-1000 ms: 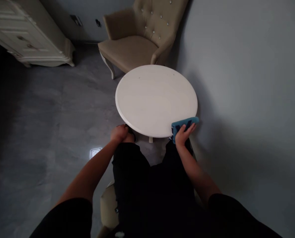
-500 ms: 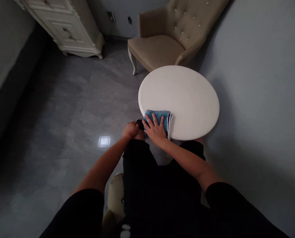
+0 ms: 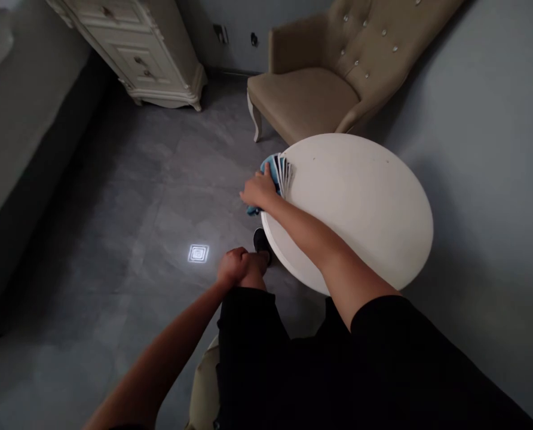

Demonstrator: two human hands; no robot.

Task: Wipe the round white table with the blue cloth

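Farthest left, well beyond both hands, we find a cream-painted wooden cabinet with carved trim (image 3: 172,71). Next, just left of the left hand, a small bright square (image 3: 198,254) marks the grey floor.

Our left hand (image 3: 235,266) rests on the bare left knee, probably to prop our leaning body; we see nothing in it, but cannot tell how tightly its fingers curl. Just ahead of it is a black shoe (image 3: 260,240).

Ahead and slightly right, our right hand (image 3: 258,190) is partly closed, pressing and gripping a folded blue cloth with white layered edges (image 3: 281,170). The cloth lies over the table's left rim, perhaps so it covers top and edge together.

Beyond the right hand stands a tan, button-tufted armchair (image 3: 302,98); to its right spreads a white, rounded tabletop (image 3: 365,209).

We count two hands, one cloth, one table, one armchair, one cabinet, one shoe.
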